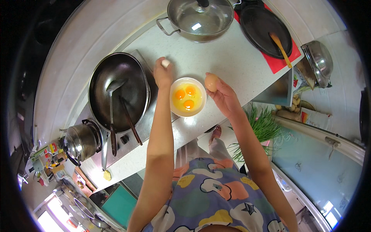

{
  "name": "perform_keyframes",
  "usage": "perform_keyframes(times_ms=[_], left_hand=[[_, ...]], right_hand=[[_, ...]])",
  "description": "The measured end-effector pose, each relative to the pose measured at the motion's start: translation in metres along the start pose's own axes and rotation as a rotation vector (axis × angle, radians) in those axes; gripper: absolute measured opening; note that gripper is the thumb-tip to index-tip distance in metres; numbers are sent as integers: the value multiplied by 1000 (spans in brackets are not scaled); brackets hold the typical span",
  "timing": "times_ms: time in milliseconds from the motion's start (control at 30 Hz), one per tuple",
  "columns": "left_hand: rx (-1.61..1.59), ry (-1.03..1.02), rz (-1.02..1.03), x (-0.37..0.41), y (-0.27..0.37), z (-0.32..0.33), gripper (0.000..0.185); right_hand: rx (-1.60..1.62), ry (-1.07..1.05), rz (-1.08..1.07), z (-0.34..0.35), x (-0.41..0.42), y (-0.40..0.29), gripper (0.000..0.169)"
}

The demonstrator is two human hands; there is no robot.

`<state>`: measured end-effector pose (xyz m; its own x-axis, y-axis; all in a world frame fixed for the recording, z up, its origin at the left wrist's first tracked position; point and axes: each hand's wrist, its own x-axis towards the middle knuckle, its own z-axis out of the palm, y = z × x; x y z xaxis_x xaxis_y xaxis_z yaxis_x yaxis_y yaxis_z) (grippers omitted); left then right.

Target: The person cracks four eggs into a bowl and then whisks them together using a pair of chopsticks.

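Note:
A white bowl (203,101) stands on the pale countertop in front of me, with three raw egg yolks (189,104) in clear egg white inside it. Beyond the bowl's upper left side, my left hand (162,76) is closed around a pale piece that looks like eggshell (165,63); my fingers hide part of it. A brown egg (212,82) is held in my right hand (225,97), just right of the bowl's rim. No crack shows on the side of this egg that faces me.
Left of the bowl, a wok (98,75) on the stove holds a metal ladle (111,101) and a dark-handled utensil (132,123). A kettle (82,142) stands nearer. Behind are a lidded pot (200,20) and a flat pan (258,26) with a wooden spatula (279,47).

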<state>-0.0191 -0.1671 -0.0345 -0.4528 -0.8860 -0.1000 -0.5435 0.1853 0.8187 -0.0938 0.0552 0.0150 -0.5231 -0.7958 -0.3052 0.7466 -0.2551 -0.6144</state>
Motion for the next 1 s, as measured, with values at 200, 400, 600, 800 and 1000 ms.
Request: perform_keyframes(times_ms=[200,400,600,800,1000], left_hand=[[-1040,-440,-346,-78,40,-32,35],[-1087,-288,-318,-131,49,-33,37],[-1237,-334,-363,-141,33,-51,38],[-1228,-396,-364,-146,31,-59,36],[-850,-442,-226,-145,41,-69,38]], right_hand=[[-354,126,-403,21,-1,1,39],[-982,20,-631,50,-10,23,35],[-583,32,-518,56,-21,17,34],[-32,-22,-106,48,-22,7,34],[-1219,-174,-307,64,-22,-25,32]])
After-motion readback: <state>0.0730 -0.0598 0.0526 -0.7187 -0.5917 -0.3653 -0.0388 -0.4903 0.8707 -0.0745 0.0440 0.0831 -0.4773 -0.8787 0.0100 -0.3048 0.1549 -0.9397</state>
